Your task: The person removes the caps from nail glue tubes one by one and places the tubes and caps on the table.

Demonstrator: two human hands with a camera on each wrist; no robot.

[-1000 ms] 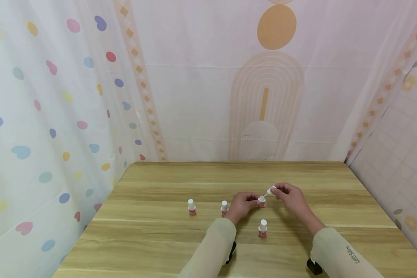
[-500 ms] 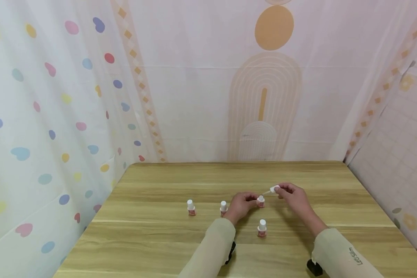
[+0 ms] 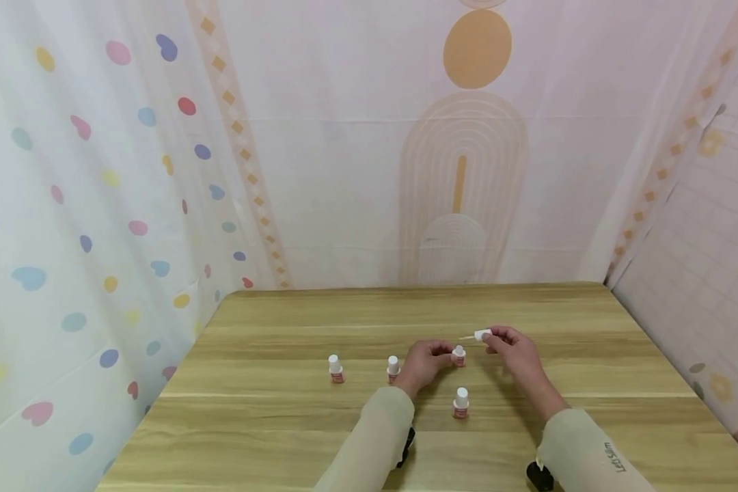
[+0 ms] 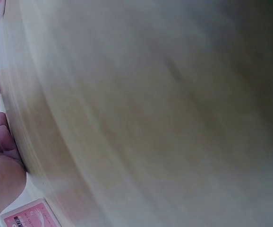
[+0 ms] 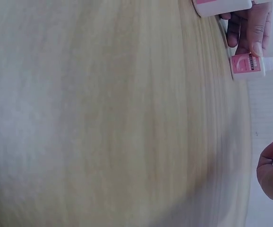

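Note:
A small white bottle with a pink label (image 3: 460, 360) stands uncapped on the table, and my left hand (image 3: 424, 363) grips it from the left between thumb and fingers. Just to the right and above, my right hand (image 3: 519, 354) pinches a white brush cap (image 3: 482, 335). Its thin applicator brush (image 3: 467, 337) points left, out of the bottle and apart from its neck. In the right wrist view the gripped bottle (image 5: 246, 65) shows its label and bare white neck. The left wrist view catches only part of my left hand (image 4: 4, 175) at its edge.
Three similar capped bottles stand on the wooden table (image 3: 270, 437): one far left (image 3: 336, 370), one partly hidden by my left wrist (image 3: 393, 369), and one in front (image 3: 461, 403). Patterned curtains (image 3: 344, 171) hang behind and beside the table.
The brush cap has been drawn away from the bottle's neck and tilted to nearly level, its brush pointing left. My left hand keeps its grip on the bottle. The head view has shifted slightly.

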